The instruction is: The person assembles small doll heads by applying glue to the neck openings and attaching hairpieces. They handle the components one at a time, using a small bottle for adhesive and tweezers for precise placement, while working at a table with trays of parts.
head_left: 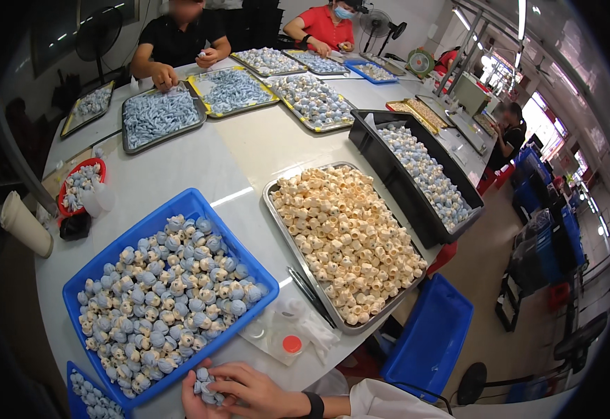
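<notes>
Both my hands meet at the lower edge of the view, by the near edge of the white table (179,167). My left hand (194,399) and my right hand (252,389) together grip one small blue-and-cream toy figure (207,388). My right wrist wears a black band. Just above my hands stands a blue tray (194,204) piled with many similar blue-and-cream figures. To its right lies a metal tray (271,195) heaped with cream-coloured pieces.
A small bottle with a red cap (292,343) and clear bags lie by the metal tray. A black bin (389,167) of figures stands at the right. More trays line the far table, where other people sit. A red bowl (74,171) and cup (24,223) are at left.
</notes>
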A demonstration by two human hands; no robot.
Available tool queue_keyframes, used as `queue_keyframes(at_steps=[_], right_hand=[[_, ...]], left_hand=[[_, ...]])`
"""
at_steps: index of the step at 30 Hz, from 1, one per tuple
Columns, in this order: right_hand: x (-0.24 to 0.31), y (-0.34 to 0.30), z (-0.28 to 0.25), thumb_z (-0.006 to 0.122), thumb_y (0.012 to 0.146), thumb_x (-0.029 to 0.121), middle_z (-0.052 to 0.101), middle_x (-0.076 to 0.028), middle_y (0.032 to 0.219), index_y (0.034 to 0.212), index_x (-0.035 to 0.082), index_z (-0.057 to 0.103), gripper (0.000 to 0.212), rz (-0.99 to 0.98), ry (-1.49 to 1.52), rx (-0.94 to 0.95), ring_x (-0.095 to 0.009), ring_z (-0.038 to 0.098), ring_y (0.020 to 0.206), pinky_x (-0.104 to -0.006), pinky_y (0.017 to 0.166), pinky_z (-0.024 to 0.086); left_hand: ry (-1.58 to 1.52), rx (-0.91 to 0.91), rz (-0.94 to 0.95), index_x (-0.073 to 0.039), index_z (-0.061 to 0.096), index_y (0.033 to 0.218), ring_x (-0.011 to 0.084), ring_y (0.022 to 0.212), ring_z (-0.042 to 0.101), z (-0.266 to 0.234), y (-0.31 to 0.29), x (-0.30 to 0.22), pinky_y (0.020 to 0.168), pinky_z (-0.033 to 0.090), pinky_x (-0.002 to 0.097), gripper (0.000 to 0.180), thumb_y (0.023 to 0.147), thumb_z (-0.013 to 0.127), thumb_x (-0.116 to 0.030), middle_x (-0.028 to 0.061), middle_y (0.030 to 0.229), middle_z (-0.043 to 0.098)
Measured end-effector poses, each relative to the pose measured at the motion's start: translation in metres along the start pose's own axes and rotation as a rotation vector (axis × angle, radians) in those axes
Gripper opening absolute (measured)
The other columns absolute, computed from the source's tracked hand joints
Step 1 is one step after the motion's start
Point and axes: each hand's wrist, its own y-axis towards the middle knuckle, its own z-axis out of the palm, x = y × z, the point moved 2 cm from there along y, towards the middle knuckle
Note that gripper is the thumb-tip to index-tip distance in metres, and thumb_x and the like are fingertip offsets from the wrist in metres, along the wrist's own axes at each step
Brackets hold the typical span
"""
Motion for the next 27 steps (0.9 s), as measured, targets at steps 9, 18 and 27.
queue_keyframes(at_steps=[9,18,27], right_hand=[[-0.011,-0.01,0.006,0.064,0.073,0.013,0.048,-0.017,0.12,0.115,0.003,0.052,0.044,-0.017,-0.017,0.0,-0.032,0.053,0.098,-0.0377,0.08,0.045],[-0.002,-0.001,-0.002,0.07,0.067,0.016,0.049,-0.016,0.113,0.109,0.007,0.052,0.047,-0.039,0.0,0.022,-0.033,0.05,0.098,-0.0405,0.081,0.043],[-0.004,-0.003,-0.009,0.062,0.081,0.026,0.05,-0.017,0.112,0.112,0.003,0.052,0.04,-0.035,0.144,-0.057,-0.032,0.051,0.099,-0.0396,0.083,0.042]], left_hand=[[0.021,-0.161,0.015,-0.008,0.053,0.112,0.0133,0.066,0.058,0.02,-0.004,-0.001,0.042,0.039,0.0221,0.034,0.091,0.04,-0.032,0.0048,0.09,0.061],[0.032,-0.278,0.036,-0.008,0.053,0.112,0.0143,0.066,0.058,0.026,-0.004,0.0,0.046,0.044,0.0235,0.033,0.09,0.041,-0.03,0.0056,0.089,0.061],[0.027,0.012,-0.006,-0.006,0.048,0.117,0.0173,0.079,0.058,-0.003,-0.004,0.006,0.064,0.047,0.0284,0.036,0.091,0.039,-0.029,0.0084,0.096,0.059]])
